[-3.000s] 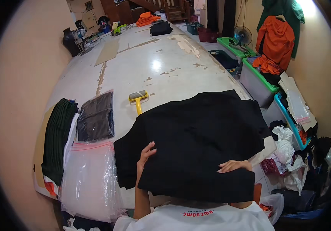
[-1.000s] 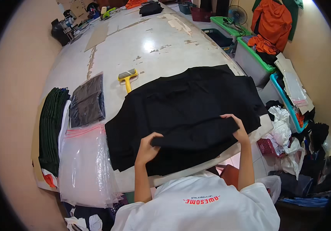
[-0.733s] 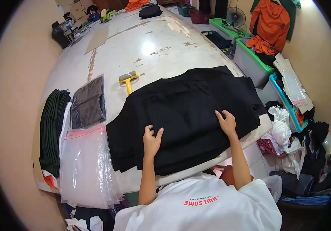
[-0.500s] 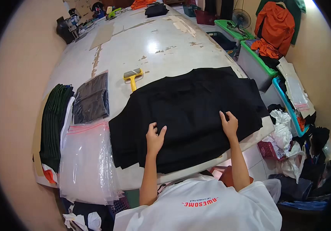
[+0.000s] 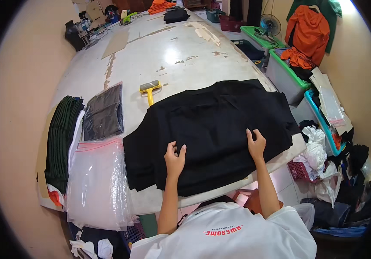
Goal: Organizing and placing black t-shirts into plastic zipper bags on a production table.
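A black garment (image 5: 211,125), perhaps a shirt, lies spread over the near end of the table, with shallow creases across it. On its left part rests my left hand (image 5: 175,159), fingers slightly curled and thumb held apart from them. My right hand (image 5: 256,144) touches the cloth farther right, its thumb and fingers also apart. Neither hand appears to grip the fabric. Just beyond the garment's upper left edge is a yellow-handled lint roller (image 5: 150,91).
Left of the garment lie a stack of clear plastic bags (image 5: 97,185), a bagged dark garment (image 5: 103,112) and a folded dark green pile (image 5: 62,138). Green-lidded bins (image 5: 287,71) line the right side. The white table (image 5: 151,52) stretches away, a black folded pile (image 5: 176,15) at its far end.
The whole view has shifted slightly, so the table's things sit a little lower. Both hands stay on the garment in nearly the same places, and it remains spread out.
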`<control>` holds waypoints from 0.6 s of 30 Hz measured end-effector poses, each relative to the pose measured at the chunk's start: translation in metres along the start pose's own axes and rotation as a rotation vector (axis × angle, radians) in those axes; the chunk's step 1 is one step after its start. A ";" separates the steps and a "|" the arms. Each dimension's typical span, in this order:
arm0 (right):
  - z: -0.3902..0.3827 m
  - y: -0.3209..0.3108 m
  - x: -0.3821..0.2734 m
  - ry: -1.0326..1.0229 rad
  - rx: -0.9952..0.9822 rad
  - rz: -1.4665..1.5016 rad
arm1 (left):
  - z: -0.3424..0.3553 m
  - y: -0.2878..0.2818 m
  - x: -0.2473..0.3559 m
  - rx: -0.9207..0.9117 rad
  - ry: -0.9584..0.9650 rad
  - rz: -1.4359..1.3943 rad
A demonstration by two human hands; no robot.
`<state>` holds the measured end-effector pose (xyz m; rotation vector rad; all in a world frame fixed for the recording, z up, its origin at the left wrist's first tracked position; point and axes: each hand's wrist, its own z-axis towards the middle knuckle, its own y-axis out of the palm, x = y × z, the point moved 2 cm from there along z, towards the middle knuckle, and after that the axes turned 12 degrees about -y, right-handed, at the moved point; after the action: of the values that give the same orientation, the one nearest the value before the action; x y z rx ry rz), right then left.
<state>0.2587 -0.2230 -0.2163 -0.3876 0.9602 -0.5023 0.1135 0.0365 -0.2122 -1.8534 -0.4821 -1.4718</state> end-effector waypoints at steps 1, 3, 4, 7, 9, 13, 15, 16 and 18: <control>-0.001 -0.001 0.000 0.002 0.031 -0.019 | -0.003 0.000 0.002 0.047 0.036 0.005; -0.001 0.001 -0.002 -0.025 0.058 -0.014 | -0.001 -0.001 -0.004 0.009 0.013 -0.033; 0.000 0.001 -0.003 -0.026 0.064 -0.005 | 0.001 -0.002 -0.006 0.019 0.025 -0.038; 0.000 0.004 0.002 -0.027 0.070 -0.001 | 0.001 0.000 0.000 0.040 0.030 -0.018; 0.002 0.003 0.001 -0.054 0.073 0.017 | 0.002 -0.001 0.003 0.081 0.081 0.061; 0.003 0.001 0.002 -0.041 0.063 0.022 | -0.003 -0.001 0.011 0.053 0.053 0.037; 0.003 0.001 0.001 -0.046 0.056 0.023 | -0.001 -0.001 0.009 0.009 0.043 -0.020; 0.003 0.001 -0.001 -0.051 0.059 0.039 | -0.001 -0.001 0.008 0.013 0.048 -0.018; 0.001 0.000 0.001 -0.072 0.076 0.037 | 0.000 0.000 0.003 0.059 0.087 0.013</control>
<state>0.2599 -0.2235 -0.2159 -0.3173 0.8749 -0.4866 0.1139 0.0359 -0.2098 -1.7360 -0.4655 -1.5066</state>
